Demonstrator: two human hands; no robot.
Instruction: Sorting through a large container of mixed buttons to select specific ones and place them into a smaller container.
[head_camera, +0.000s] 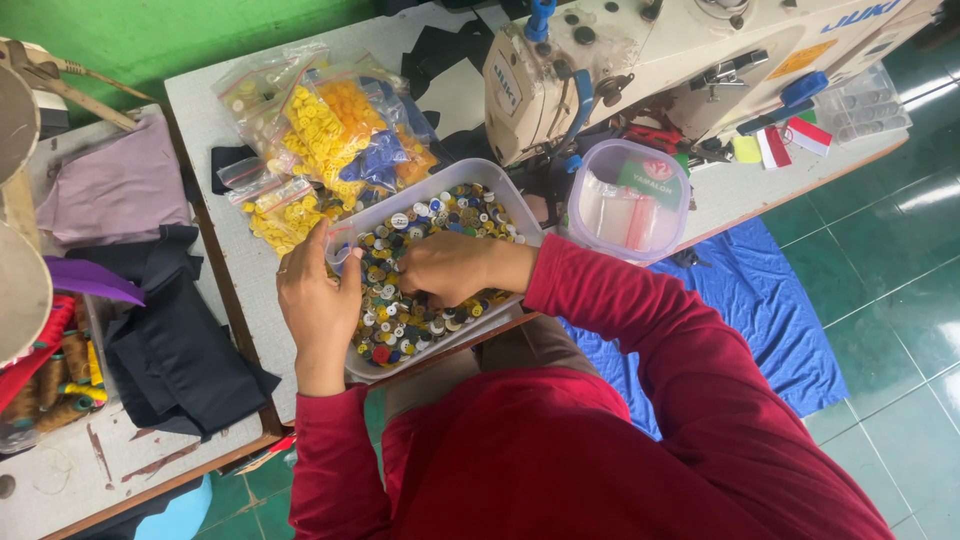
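Head view: left hand (318, 300) steadying the button tray (520, 215), right hand (445, 265) pinching among mixed buttons (400, 320), best sifted gently.

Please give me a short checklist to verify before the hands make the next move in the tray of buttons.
1. Tray rests fully on the table: not ok, its near end overhangs the edge.
2. Left hand steadies the tray rim: ok.
3. Right hand is inside, on the mixed buttons: ok.
4. Button pinched in right fingers: cannot tell, fingertips hidden.
5. Button bags clear of the tray: ok.
6. Round container not in the way: ok.
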